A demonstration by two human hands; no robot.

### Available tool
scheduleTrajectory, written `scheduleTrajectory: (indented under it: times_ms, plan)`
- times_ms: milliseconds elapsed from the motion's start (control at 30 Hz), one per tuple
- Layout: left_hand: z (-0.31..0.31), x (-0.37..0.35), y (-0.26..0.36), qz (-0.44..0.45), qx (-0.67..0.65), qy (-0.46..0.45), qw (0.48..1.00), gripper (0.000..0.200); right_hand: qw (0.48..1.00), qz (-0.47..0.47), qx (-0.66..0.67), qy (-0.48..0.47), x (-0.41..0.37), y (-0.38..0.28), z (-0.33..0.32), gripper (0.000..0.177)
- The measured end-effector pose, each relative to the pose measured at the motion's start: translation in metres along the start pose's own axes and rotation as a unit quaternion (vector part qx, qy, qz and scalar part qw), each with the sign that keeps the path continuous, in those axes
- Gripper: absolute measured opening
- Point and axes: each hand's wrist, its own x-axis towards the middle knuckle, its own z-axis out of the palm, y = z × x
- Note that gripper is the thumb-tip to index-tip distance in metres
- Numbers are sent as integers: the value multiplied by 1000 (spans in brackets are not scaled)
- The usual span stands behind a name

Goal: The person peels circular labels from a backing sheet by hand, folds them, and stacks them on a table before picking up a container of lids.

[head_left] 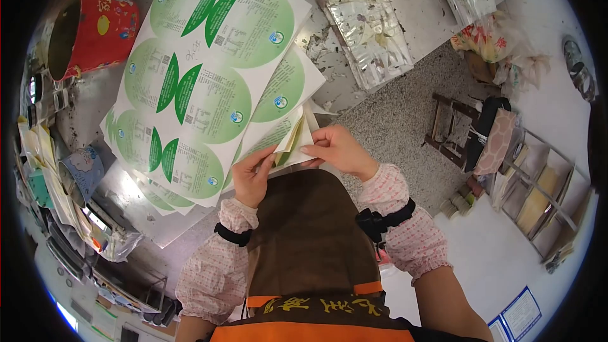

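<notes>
Large sheets printed with green round labels (209, 82) lie stacked and slightly fanned out in front of me. At their near right corner my left hand (252, 176) is closed, thumb and fingers pinching a small folded paper slip (290, 136) with a yellowish inner face. My right hand (342, 152) is closed on the white corner of a printed sheet (304, 152), thumb on top and the other fingers partly hidden beneath. Both hands are close together, just beyond the brown apron (304, 234).
A red bucket (104, 31) stands left of the sheets, with a blue patterned container (82, 174) nearer. Silvery wrapped packs (361, 25) lie at the far right of the metal table. Beyond its edge are a stool with a cushion (494, 142) and a shelf rack (538, 196).
</notes>
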Motion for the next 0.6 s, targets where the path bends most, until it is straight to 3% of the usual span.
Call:
scheduleTrajectory:
  times_ms: [267,400,500,600]
  plan:
    - [1,2,7,57,55,-38,996,22,992,15,-75,98,1,-4,18,27]
    - [-1,4,6,67,84,-33,994,22,995,-17,-47,83,-1,3,16,25]
    - [-1,4,-1,24,-5,-3,1000,23,998,-28,-6,55,-4,5,10,23]
    - [-1,2,3,19,-1,-7,1000,23,997,-9,-23,73,-4,8,9,22]
